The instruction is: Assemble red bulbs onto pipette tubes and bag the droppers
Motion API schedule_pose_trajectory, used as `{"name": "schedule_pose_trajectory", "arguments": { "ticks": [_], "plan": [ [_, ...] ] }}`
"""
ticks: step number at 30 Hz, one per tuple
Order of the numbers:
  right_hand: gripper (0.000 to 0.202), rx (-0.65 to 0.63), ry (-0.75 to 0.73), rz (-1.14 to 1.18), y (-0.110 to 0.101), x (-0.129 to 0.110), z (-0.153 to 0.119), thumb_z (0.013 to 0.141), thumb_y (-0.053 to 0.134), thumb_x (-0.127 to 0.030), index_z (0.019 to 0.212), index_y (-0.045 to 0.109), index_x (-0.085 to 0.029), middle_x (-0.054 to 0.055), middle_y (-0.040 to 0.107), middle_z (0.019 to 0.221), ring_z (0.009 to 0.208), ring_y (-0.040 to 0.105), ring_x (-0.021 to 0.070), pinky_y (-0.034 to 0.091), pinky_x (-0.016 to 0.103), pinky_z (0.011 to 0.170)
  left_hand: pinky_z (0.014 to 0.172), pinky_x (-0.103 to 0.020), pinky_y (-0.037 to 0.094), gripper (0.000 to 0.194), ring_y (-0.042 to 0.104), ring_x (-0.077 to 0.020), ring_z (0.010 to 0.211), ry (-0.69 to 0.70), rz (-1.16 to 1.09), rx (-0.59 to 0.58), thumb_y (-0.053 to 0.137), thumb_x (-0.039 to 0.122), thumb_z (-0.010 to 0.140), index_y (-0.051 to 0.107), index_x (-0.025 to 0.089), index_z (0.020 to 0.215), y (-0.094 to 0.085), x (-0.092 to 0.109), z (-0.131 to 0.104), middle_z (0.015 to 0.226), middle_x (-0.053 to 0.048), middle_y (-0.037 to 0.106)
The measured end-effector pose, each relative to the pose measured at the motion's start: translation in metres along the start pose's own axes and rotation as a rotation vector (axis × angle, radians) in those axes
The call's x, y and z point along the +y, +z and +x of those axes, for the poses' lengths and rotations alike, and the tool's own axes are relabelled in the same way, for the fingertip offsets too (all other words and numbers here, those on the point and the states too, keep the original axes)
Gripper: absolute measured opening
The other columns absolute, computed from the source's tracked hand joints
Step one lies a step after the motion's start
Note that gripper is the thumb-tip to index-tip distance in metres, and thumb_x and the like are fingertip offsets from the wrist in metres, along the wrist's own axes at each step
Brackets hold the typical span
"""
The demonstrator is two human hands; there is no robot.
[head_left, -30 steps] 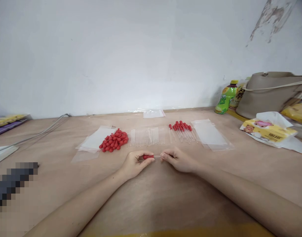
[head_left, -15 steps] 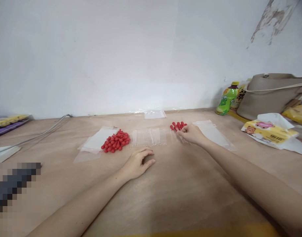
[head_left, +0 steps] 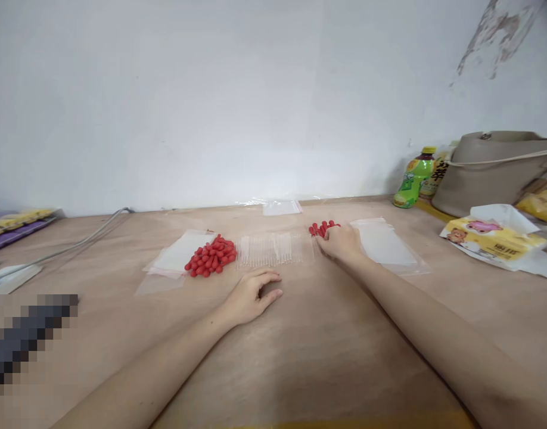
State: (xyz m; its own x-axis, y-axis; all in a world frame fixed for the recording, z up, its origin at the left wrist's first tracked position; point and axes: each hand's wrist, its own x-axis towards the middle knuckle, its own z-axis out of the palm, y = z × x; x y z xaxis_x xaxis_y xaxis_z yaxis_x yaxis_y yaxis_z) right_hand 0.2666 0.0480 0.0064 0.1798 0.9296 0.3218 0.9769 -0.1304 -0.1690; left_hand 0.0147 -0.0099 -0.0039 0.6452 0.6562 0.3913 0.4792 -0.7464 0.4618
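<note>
My left hand (head_left: 251, 296) rests on the table with its fingers apart and curved, holding nothing. Just beyond it lies a row of thin clear glass tubes (head_left: 269, 249), side by side. Left of the row is a heap of red rubber bulbs (head_left: 211, 256). My right hand (head_left: 342, 243) is closed over several droppers with red bulbs (head_left: 322, 227), right of the tube row. Their bulbs show beyond its knuckles, while the hand covers most of their tubes. What its fingertips pinch is hidden.
Clear plastic bags lie flat behind the bulb heap (head_left: 177, 253) and right of my right hand (head_left: 387, 244); another bag (head_left: 281, 207) lies near the wall. At the right stand a green bottle (head_left: 414, 179), a beige bag (head_left: 483, 176) and a tissue pack (head_left: 494, 235). A cable (head_left: 86, 235) crosses the left side.
My right hand has moved slightly and turned, so that it covers more of the droppers' tubes and some of the red bulbs. My left hand stays in place.
</note>
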Motion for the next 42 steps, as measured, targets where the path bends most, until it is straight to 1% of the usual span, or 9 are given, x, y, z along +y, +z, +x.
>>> {"name": "schedule_pose_trajectory", "arguments": {
  "ticks": [8, 20, 24, 26, 28, 31, 34, 37, 42],
  "plan": [
    [0.032, -0.105, -0.037, -0.024, -0.004, -0.021, -0.011, 0.077, 0.04, -0.037, 0.066, 0.062, -0.016, 0.009, 0.063, 0.07, 0.07, 0.056, 0.0214, 0.027, 0.037, 0.072, 0.083, -0.033, 0.044, 0.022, 0.055, -0.0187, 0.095, -0.001, -0.014, -0.002, 0.051, 0.027, 0.081, 0.06, 0.021, 0.1, 0.0, 0.002, 0.0, 0.103, -0.005, 0.06],
    [0.027, -0.012, -0.063, -0.097, 0.007, -0.036, -0.022, 0.08, 0.036, -0.019, 0.082, 0.06, -0.007, 0.017, 0.063, 0.074, 0.066, 0.056, 0.0227, 0.023, 0.039, 0.075, 0.081, -0.033, 0.044, 0.023, 0.054, -0.0186, 0.093, 0.002, -0.013, -0.002, 0.051, 0.026, 0.081, 0.058, 0.021, 0.102, 0.001, 0.004, -0.002, 0.101, -0.005, 0.06],
    [0.029, 0.152, -0.173, -0.106, 0.001, -0.027, -0.037, 0.085, 0.03, -0.024, 0.086, 0.055, -0.008, 0.016, 0.061, 0.081, 0.077, 0.053, 0.0243, 0.023, 0.036, 0.074, 0.076, -0.031, 0.043, 0.014, 0.053, -0.0183, 0.085, -0.045, 0.119, 0.217, 0.052, 0.029, 0.079, 0.061, 0.019, 0.084, -0.009, 0.005, 0.0, 0.088, -0.005, 0.058],
    [0.03, 0.201, -0.254, -0.086, -0.001, -0.02, -0.047, 0.087, 0.028, -0.026, 0.084, 0.053, -0.01, 0.013, 0.059, 0.081, 0.078, 0.051, 0.0233, 0.023, 0.034, 0.073, 0.076, -0.032, 0.042, 0.017, 0.051, -0.0191, 0.082, -0.119, 0.233, 0.372, 0.052, 0.031, 0.079, 0.059, 0.018, 0.072, -0.024, -0.003, 0.006, 0.079, -0.004, 0.056],
    [0.029, 0.227, -0.335, -0.059, -0.002, -0.012, -0.056, 0.088, 0.028, -0.028, 0.083, 0.052, -0.012, 0.01, 0.058, 0.078, 0.076, 0.049, 0.0217, 0.023, 0.033, 0.071, 0.077, -0.033, 0.041, 0.019, 0.051, -0.0197, 0.082, -0.2, 0.344, 0.411, 0.048, 0.031, 0.08, 0.06, 0.018, 0.072, -0.047, -0.019, 0.016, 0.077, -0.004, 0.056],
    [0.027, 0.246, -0.415, -0.02, -0.003, -0.005, -0.066, 0.088, 0.029, -0.027, 0.081, 0.051, -0.014, 0.007, 0.057, 0.077, 0.074, 0.049, 0.0198, 0.023, 0.032, 0.071, 0.081, -0.034, 0.039, 0.021, 0.051, -0.0221, 0.089, -0.268, 0.529, 0.275, 0.045, 0.028, 0.08, 0.062, 0.018, 0.085, -0.083, -0.053, 0.035, 0.086, -0.006, 0.057],
    [0.025, 0.192, -0.4, 0.011, -0.011, -0.007, -0.071, 0.087, 0.031, -0.027, 0.08, 0.052, -0.015, 0.007, 0.058, 0.078, 0.074, 0.05, 0.0192, 0.024, 0.031, 0.07, 0.083, -0.032, 0.038, 0.026, 0.051, -0.0235, 0.094, -0.349, 0.668, -0.036, 0.044, 0.027, 0.078, 0.065, 0.017, 0.09, -0.106, -0.086, 0.055, 0.095, -0.008, 0.056],
    [0.022, 0.093, -0.36, 0.016, -0.027, -0.013, -0.074, 0.086, 0.035, -0.027, 0.08, 0.052, -0.015, 0.007, 0.058, 0.077, 0.076, 0.05, 0.02, 0.025, 0.031, 0.068, 0.083, -0.029, 0.038, 0.022, 0.052, -0.0232, 0.092, -0.364, 0.676, -0.183, 0.05, 0.028, 0.072, 0.068, 0.019, 0.081, -0.111, -0.107, 0.071, 0.092, -0.008, 0.058],
    [0.02, 0.042, -0.345, 0.03, -0.04, -0.017, -0.076, 0.086, 0.036, -0.026, 0.079, 0.053, -0.016, 0.008, 0.059, 0.076, 0.076, 0.051, 0.0202, 0.027, 0.031, 0.071, 0.075, -0.028, 0.041, 0.018, 0.056, -0.0224, 0.08, -0.426, 0.65, -0.288, 0.059, 0.033, 0.061, 0.068, 0.02, 0.068, -0.103, -0.122, 0.083, 0.084, -0.007, 0.062]
  ]
}}
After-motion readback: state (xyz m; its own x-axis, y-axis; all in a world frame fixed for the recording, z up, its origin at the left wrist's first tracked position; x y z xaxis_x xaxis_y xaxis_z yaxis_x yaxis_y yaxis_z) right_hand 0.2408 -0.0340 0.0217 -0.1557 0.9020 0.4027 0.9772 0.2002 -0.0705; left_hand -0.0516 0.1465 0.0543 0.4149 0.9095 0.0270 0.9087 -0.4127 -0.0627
